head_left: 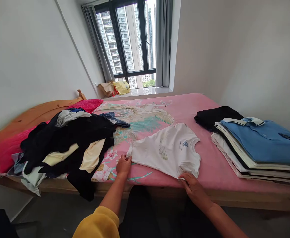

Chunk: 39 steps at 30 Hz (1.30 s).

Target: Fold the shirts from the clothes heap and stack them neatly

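Note:
A white T-shirt (149,150) with a small blue print lies spread on the pink floral bedsheet (204,99), its neck end toward the right. My left hand (124,165) pinches the shirt's hem corner at the left. At the near right, my right hand (193,186) has its fingers closed on the shirt's edge by the sleeve. Some fabric bunches up just above the right fingers. Both hands are low, close to the bed's front edge.
A loose heap of dark and pale clothes (85,129) covers the left side, partly hanging over the edge. Folded clothes are stacked on the right, topped by a blue polo shirt (264,142), beside folded black clothing (216,115). Bags (122,87) rest on the windowsill.

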{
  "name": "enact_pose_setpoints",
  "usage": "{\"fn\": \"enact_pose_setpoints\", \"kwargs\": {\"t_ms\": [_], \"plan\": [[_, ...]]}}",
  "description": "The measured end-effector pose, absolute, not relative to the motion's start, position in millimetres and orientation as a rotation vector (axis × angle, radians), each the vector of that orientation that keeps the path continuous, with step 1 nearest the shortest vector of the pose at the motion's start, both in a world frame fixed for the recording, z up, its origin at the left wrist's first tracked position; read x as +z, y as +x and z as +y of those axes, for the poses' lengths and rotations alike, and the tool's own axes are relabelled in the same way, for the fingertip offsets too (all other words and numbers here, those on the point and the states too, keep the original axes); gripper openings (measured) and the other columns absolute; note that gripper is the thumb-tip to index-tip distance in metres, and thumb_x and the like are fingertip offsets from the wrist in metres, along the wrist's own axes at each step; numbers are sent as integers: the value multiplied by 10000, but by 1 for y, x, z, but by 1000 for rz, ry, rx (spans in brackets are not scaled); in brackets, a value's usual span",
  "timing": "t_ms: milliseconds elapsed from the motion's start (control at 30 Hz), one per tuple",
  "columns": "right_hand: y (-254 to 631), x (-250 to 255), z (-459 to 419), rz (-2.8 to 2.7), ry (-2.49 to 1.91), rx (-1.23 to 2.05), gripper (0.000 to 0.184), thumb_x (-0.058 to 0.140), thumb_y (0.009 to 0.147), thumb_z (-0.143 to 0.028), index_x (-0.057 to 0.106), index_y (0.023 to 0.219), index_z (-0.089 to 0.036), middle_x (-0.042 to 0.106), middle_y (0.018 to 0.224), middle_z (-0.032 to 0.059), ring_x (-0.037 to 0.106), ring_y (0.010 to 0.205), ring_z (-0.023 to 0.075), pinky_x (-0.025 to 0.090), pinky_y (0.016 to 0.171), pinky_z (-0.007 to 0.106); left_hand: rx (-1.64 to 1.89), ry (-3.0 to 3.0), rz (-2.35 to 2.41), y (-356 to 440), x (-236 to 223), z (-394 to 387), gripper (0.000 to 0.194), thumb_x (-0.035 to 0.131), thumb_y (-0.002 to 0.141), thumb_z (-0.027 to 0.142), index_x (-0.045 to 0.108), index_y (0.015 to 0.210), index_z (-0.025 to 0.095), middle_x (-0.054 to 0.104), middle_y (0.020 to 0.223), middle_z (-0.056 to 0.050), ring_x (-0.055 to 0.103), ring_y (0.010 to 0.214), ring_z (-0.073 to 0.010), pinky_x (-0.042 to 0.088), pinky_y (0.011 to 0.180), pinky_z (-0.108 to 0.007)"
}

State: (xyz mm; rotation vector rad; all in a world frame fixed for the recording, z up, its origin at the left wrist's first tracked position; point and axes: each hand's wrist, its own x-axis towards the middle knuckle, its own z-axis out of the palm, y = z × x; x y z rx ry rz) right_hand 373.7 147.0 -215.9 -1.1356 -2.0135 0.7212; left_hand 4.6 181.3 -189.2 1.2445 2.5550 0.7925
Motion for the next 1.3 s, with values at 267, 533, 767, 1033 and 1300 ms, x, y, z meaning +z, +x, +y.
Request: {"fn": "enact_pose_setpoints", "kwargs": {"t_ms": [267,533,767,1033,1300], "plan": [[389,-199,146,-1852,-1254,720,286,396,904,-397,602,1001,-223,629,1013,68,590,954,213,479,869,378,695,1319,2513,5,-181,173,551,521,736,597,546,1123,206,653,1033,-103,611,956,-283,435,762,-359],[419,-170,141,-1914,-1238,466,230,419,884,-379,608,982,-291,644,1010,48,604,980,242,507,847,393,778,1323,2390,17,-180,176,246,499,740,407,606,758,187,650,907,-115,593,926,-288,417,768,-368],[482,-181,137,-1838,-1395,255,337,423,871,-471,618,996,-225,654,1024,69,599,980,228,480,873,383,982,1257,1853,12,-171,140,408,502,700,571,589,668,174,618,664,-16,576,659,-160,435,610,-259],[495,-153,139,-1830,-1332,28,310,428,881,-435,609,1033,-234,643,1034,70,578,992,248,437,906,428,1425,1164,1473,35,-112,143,406,435,747,587,513,827,197,615,860,-36,563,806,-145,467,766,-280],[517,-168,128,-1876,-1320,-53,288,419,877,-417,609,979,-227,648,984,79,584,960,257,444,877,448,1351,1098,1506,55,-144,89,407,568,690,593,548,703,186,533,620,22,458,588,-117,416,567,-251]]}}
